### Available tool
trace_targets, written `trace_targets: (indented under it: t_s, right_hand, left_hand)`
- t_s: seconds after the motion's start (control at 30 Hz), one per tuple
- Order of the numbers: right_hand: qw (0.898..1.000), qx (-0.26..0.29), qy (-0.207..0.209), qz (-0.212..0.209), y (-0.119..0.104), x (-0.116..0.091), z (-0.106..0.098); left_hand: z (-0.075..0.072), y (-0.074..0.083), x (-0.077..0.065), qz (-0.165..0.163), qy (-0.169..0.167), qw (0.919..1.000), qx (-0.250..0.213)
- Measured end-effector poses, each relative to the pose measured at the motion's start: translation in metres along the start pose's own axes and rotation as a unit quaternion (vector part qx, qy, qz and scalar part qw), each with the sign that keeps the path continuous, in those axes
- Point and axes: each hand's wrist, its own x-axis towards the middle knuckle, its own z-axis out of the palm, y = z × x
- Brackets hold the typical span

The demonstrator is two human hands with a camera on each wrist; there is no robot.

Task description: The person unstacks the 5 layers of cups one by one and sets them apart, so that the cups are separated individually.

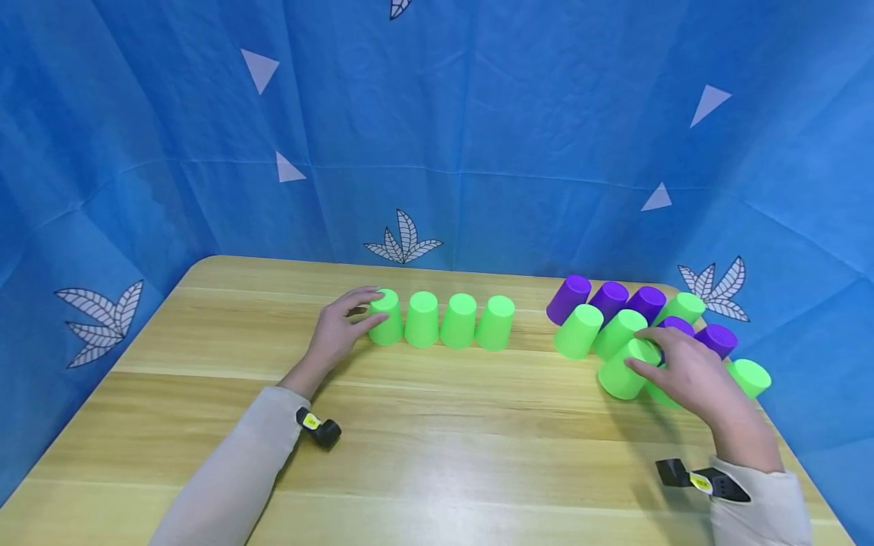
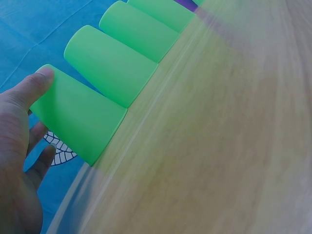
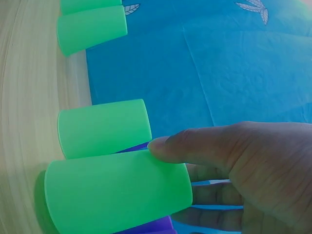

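Observation:
My left hand (image 1: 334, 327) pinches the upper part of an upside-down green cup (image 1: 386, 322), the leftmost of a straight row on the table. In the left wrist view the thumb (image 2: 41, 80) lies on this cup's near side, with fingers behind it. Side by side to its right stand more upturned green cups (image 1: 422, 322). My right hand (image 1: 699, 375) holds another green cup (image 1: 624, 373) near its narrow top, at the front of a cluster. The right wrist view shows the thumb on this cup (image 3: 117, 190) and fingers beyond it, partly hidden.
Behind the right hand, several purple cups (image 1: 569, 301) and green cups (image 1: 579, 332) stand upside down, close together near the right edge of the wooden table (image 1: 437, 447). My hand hides some of them. A blue cloth (image 1: 464, 136) hangs behind the table and along its sides.

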Motion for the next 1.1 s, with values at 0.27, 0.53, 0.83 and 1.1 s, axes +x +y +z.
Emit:
trace_targets:
  t_s: [0.27, 0.53, 0.83, 1.1]
  right_hand:
    - [1.0, 0.003, -0.021, 0.019, 0.0029, 0.0004, -0.0012]
    - [0.999, 0.002, -0.035, 0.031, 0.0057, -0.0012, -0.0024]
    - [0.999, 0.004, -0.043, 0.032, 0.0076, -0.0012, -0.0029]
    - [1.0, 0.005, -0.019, 0.019, 0.0035, -0.0022, -0.0056]
  left_hand:
    - [-0.0001, -0.0001, -0.0001, 0.0, 0.0, 1.0, 0.001]
    - [-0.0001, 0.0002, -0.0004, -0.005, -0.002, 1.0, -0.003]
    - [0.0005, 0.0001, -0.0006, -0.002, 0.0, 1.0, 0.004]
    - [0.0001, 0.0002, -0.0006, 0.001, -0.001, 1.0, 0.007]
